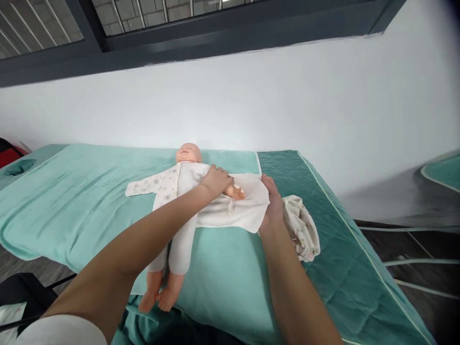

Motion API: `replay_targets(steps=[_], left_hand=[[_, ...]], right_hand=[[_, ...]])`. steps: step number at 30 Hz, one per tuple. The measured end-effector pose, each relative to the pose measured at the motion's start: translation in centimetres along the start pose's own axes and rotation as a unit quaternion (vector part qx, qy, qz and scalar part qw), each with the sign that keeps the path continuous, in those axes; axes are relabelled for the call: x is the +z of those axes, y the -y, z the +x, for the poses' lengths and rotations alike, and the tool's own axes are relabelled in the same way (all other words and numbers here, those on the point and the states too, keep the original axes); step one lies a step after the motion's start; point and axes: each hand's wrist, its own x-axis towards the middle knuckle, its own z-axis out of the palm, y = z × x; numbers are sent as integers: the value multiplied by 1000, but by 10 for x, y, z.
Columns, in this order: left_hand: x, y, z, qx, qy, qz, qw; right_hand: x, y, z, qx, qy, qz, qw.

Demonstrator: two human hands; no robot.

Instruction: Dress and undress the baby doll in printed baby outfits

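A baby doll lies on its back on the bed, dressed in white trousers and a white top. A patterned baby jacket covers its chest on the left side of the view, with one sleeve stretched out to the left. The jacket's other half is spread to the right, pale inside up, beneath the doll's bent arm. My left hand is closed around that arm near the wrist; the doll's small hand sticks out past my fingers. My right hand grips the far right edge of the jacket, its fingertips partly hidden.
A crumpled patterned cloth lies just right of my right wrist. Light green sheet and darker quilted cover dress the bed, which stands against a white wall. A dark-framed window is above. A black bag sits lower left.
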Motion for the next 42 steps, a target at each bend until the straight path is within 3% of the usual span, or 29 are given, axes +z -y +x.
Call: replay_targets(steps=[3,6,9,12,17,21,22,24,26,29,33,36,39,42], left_hand=[[4,-7,7,-34,11,-19,999],[5,-11,12,-51,15,-40,998],[3,-5,10,-49,17,-69,996],[-1,14,2,-46,-3,-144,988],[-10,54,-14,-53,-37,-316,947],[-15,65,-17,-86,-65,-490,865],[-14,63,-16,-87,-58,-501,859],[-11,59,-13,-78,-44,-477,874],[-6,55,-10,-80,-65,-452,886],[2,57,-4,-122,-153,-439,877],[9,81,-4,-207,-254,-410,851],[16,104,-12,-254,-274,-414,830],[21,118,-22,-283,-265,-427,817],[22,119,-28,-287,-251,-437,815]], right_hand=[[12,-2,-12,16,5,70,997],[21,-3,-21,36,45,57,997],[28,-3,-27,53,111,54,991],[34,-3,-34,64,196,69,976],[41,-8,-42,75,299,59,950],[42,-18,-43,62,358,45,931],[42,-21,-43,63,372,38,925],[42,-23,-43,66,393,23,917],[42,-23,-44,63,395,11,916],[42,-20,-44,43,361,-10,931],[43,-21,-41,-8,301,-50,952],[44,-28,-40,-83,245,-133,957],[44,-37,-39,-155,202,-275,927],[42,-45,-38,-140,225,-368,891]])
